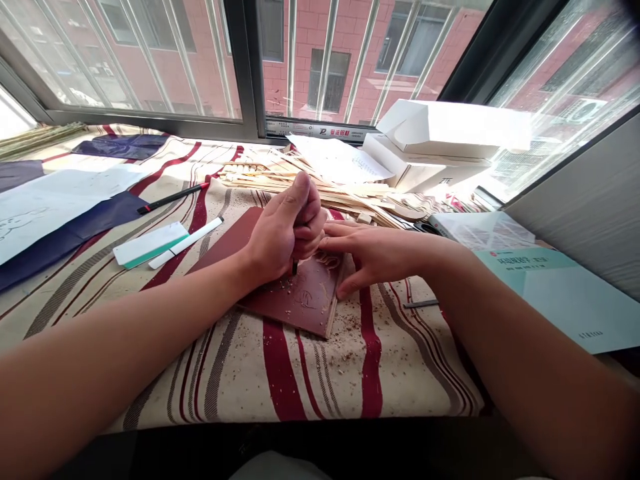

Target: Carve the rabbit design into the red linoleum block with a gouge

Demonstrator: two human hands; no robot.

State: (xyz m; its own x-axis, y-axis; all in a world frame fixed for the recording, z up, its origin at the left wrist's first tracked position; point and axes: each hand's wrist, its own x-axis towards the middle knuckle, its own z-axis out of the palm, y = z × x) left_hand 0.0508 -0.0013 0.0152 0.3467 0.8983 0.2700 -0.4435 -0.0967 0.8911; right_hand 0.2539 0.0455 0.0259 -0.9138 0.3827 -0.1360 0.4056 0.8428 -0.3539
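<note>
A reddish-brown board lies at an angle on the striped cloth, with carved lines and small shavings on its surface. My left hand is closed in an upright fist above it, thumb on top. A short dark end of a carving tool shows below the fist, pointing down at the board; the rest is hidden in my fingers. My right hand rests with fingers stretched out across the board's right edge, close to a carved patch. Its thumb lies beside that edge.
Thin wooden strips and a paper sheet are piled behind the board. A white box stands by the window, with a pale green book at right. At left lie a black pen, a white pen and drawing paper.
</note>
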